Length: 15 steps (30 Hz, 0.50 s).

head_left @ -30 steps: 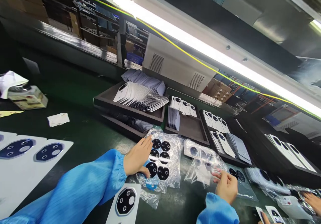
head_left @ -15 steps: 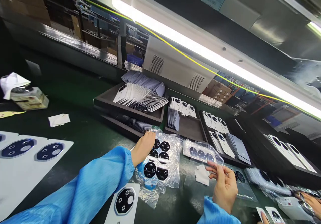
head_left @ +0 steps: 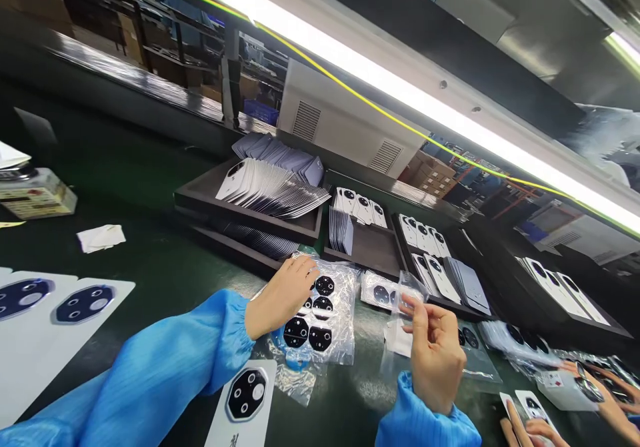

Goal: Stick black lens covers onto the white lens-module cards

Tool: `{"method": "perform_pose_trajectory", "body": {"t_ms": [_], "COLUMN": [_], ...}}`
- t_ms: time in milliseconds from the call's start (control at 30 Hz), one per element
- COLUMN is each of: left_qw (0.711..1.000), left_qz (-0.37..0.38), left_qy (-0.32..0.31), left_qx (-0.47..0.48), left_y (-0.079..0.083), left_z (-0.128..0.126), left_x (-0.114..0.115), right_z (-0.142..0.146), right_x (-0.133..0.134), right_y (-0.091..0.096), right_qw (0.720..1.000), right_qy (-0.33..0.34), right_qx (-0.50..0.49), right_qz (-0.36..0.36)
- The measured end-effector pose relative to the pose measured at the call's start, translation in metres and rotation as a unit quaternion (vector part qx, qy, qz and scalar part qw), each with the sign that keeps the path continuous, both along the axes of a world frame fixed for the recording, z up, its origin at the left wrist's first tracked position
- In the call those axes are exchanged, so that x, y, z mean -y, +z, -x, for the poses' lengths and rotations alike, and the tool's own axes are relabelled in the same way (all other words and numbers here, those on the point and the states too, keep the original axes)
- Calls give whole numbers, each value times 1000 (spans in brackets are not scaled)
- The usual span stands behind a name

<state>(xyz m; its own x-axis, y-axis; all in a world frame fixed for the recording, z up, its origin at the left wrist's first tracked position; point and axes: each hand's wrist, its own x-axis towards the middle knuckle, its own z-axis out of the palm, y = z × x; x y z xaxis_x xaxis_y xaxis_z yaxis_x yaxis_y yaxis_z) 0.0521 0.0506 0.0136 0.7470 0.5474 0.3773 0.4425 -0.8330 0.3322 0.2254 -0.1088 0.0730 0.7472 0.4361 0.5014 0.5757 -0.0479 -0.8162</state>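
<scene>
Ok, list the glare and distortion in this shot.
Head view: the ceiling light burns out to white; the plastic bag shows bright glare across its surface; the wide lens tilts and bends the whole scene; a co-worker's hands are stretched and clipped at the right edge.

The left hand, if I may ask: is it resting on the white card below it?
No, the left hand rests on the clear bag of black pieces, above the white card.

We see black octagonal lens covers [head_left: 296,332] in a flat clear bag [head_left: 345,320], and another clear bag [head_left: 407,298] held upright.
</scene>
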Motion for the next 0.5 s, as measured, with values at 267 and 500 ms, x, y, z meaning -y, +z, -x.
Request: {"method": "perform_pose_trajectory", "body": {"t_ms": [267,500], "left_qw": [877,720], "left_qz": [438,632], "left_qy": [-164,-166], "left_qx": [116,233], "left_y": [8,15], "left_z": [1,6], "left_x": [28,29], "right_z": [22,17], "right_x": [-12,-10], "right_y": [18,6], "right_qw": [924,916], "right_qy": [291,278], "right_qx": [-248,-286], "right_qz": [34,33]}}
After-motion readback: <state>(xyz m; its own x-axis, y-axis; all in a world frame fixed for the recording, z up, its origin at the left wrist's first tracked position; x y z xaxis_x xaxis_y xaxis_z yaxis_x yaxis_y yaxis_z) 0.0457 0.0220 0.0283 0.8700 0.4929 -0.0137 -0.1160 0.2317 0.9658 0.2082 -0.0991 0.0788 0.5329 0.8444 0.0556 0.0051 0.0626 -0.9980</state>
